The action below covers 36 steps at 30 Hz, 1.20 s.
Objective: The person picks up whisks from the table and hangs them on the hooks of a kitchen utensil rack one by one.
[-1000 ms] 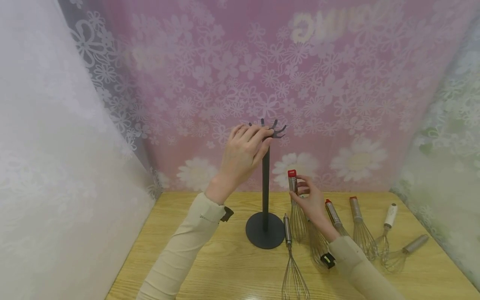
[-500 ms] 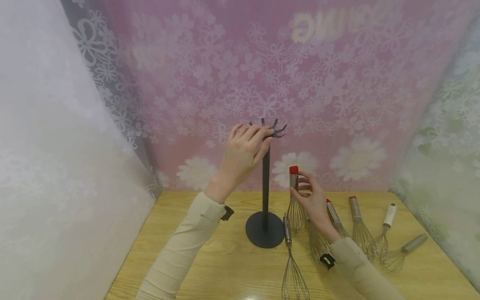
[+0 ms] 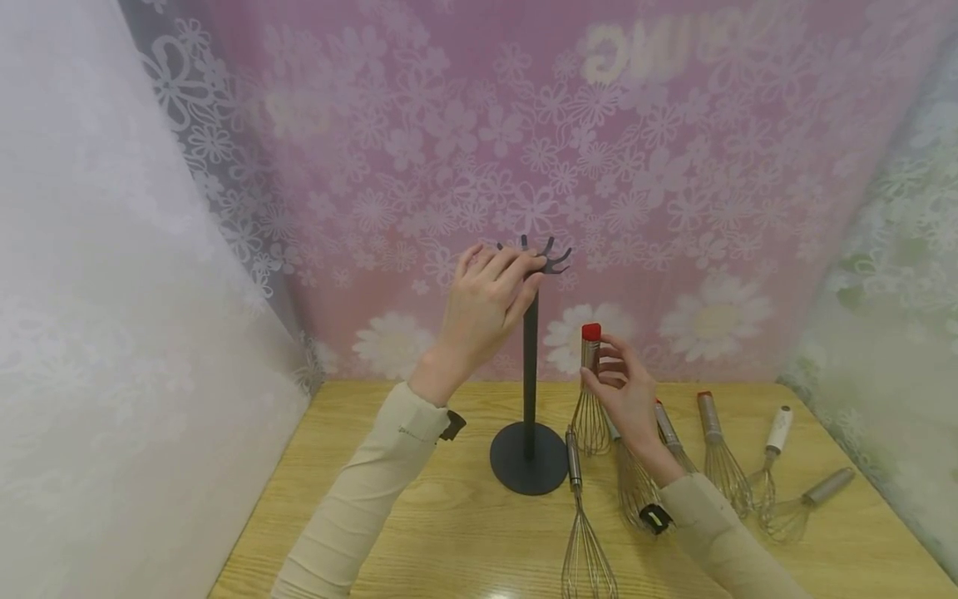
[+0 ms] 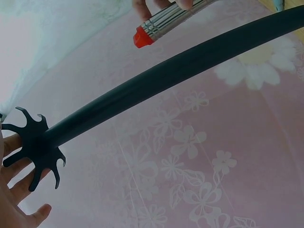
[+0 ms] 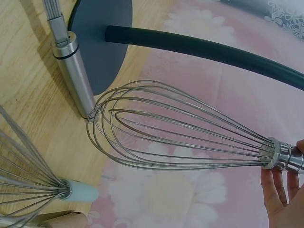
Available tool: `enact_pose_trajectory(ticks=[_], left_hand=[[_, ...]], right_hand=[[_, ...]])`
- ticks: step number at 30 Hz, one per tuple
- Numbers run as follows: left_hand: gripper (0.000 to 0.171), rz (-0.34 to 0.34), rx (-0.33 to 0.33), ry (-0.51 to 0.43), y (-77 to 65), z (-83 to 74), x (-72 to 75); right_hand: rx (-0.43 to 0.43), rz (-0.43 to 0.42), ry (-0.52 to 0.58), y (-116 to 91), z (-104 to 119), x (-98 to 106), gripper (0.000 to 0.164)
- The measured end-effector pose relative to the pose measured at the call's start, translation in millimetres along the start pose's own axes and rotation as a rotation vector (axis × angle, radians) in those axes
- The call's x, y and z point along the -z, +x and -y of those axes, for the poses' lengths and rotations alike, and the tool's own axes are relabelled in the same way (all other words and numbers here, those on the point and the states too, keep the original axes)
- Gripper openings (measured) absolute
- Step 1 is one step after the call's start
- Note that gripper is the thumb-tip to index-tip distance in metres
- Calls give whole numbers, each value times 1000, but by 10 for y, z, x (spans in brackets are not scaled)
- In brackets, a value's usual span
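My left hand (image 3: 482, 304) rests on the hooked top of a dark stand (image 3: 530, 366), fingers extended over it. In the left wrist view those fingers lie against the hook ring (image 4: 35, 142). With thumb and fingers my right hand (image 3: 629, 399) pinches the handle of a metal whisk (image 3: 590, 356), whose red end points up. Its wire loops hang down to the right of the stand. In the right wrist view the fingers hold it close to the collar (image 5: 280, 156). No whisk hangs on the hooks that show.
A steel whisk (image 3: 575, 457) lies with its handle at the stand's round base (image 3: 516, 478). Further right lie several whisks, among them a red-ended one (image 3: 711, 420), a white-handled one (image 3: 781, 428) and a grey-handled one (image 3: 831, 487). A pink floral curtain (image 3: 674, 316) backs the table.
My right hand has lifted the red-ended whisk a little and shifted it slightly right. The left hand and the stand have not moved.
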State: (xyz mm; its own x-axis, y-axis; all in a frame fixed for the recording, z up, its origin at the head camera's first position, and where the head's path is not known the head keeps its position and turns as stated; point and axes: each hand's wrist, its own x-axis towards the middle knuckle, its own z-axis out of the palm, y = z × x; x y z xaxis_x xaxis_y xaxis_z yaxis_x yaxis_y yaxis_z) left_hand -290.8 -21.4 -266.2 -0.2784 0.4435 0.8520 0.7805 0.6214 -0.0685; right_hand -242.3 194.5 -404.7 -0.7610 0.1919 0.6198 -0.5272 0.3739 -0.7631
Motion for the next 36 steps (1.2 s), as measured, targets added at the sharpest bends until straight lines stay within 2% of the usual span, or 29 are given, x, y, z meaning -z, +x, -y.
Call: enact_pose_trajectory(ticks=[8, 12, 20, 29, 36], left_hand=[[25, 4, 2, 4, 3, -4, 5], [25, 4, 0, 5, 2, -2, 4], [25, 0, -7, 6, 2, 2, 2], [25, -3, -5, -3, -1, 9, -9], [25, -6, -6, 1, -1, 8, -15]], right_hand=[[-16, -12, 41, 79, -253, -1, 56], [-12, -13, 28, 109, -143, -1, 57], [12, 5, 32, 101, 245, 30, 54], [75, -20, 76, 115, 301, 29, 54], [80, -13, 47, 126, 350, 29, 54]])
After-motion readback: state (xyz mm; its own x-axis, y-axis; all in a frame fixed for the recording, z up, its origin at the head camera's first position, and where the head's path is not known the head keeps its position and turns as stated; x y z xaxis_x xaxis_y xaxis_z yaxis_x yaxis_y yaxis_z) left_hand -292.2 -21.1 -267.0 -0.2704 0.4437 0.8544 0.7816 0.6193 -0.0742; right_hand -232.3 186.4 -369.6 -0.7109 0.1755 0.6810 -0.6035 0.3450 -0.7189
